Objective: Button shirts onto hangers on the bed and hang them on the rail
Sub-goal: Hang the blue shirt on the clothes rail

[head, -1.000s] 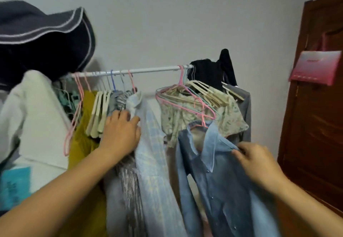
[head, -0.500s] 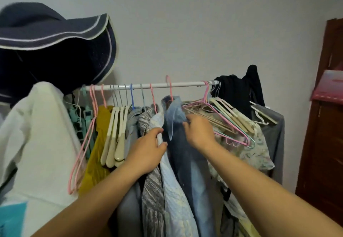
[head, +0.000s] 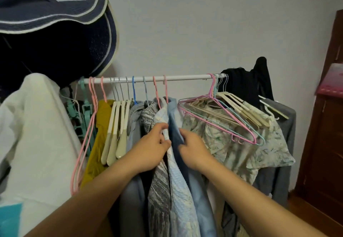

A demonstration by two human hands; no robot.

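Note:
A white rail (head: 185, 78) runs across the wall with several shirts on hangers. The blue denim shirt (head: 175, 123) hangs from a pink hanger (head: 165, 91) in the middle of the rail, pressed between a pale blue checked shirt (head: 179, 186) and a floral shirt (head: 226, 143). My left hand (head: 156, 145) pinches the front edge of the pale blue checked shirt. My right hand (head: 193, 148) holds the denim shirt's front edge just beside it. The two hands nearly touch.
A dark wide-brimmed hat (head: 55, 38) and a white garment (head: 35, 134) hang at the left. Several bare pink and cream hangers (head: 232, 123) lie over the floral shirt. Black and grey clothes (head: 246, 88) fill the rail's right end. A brown door (head: 324, 125) stands at the right.
The denim shirt went from my right hand's grip below the rail onto the rail. Both hands have since dropped from the collars to the shirt fronts and drawn together.

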